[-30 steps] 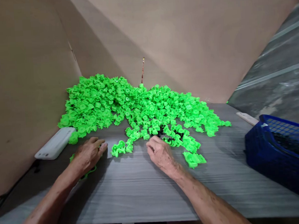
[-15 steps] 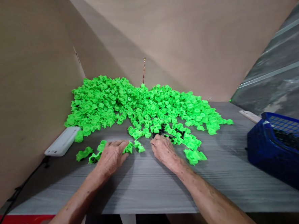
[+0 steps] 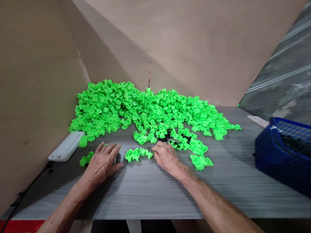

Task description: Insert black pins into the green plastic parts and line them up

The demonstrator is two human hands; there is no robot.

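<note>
Table [image 3: 149,194]: grey wood-grain; both forearms reach in over the near edge.
Left hand [image 3: 102,165]: flat on the table, grip apart, fingers spread, holds nothing; loose green piece [image 3: 86,158] just left of it.
Right hand [image 3: 167,157]: fingers curled down at the pieces; knuckles hide the grip, cannot tell if it pinches anything.
Small green cluster [image 3: 136,154]: on the table between the hands, at the right fingertips, apart from the left.
Black bits [image 3: 172,136]: few, mixed in just beyond the right hand.
Blue basket [image 3: 292,157]: far right; dark contents, unclear.
Green heap [image 3: 123,104]: large, against the cardboard wall [image 3: 193,40].
Progress: looks early; few pieces drawn out, bulk of the heap left.
</note>
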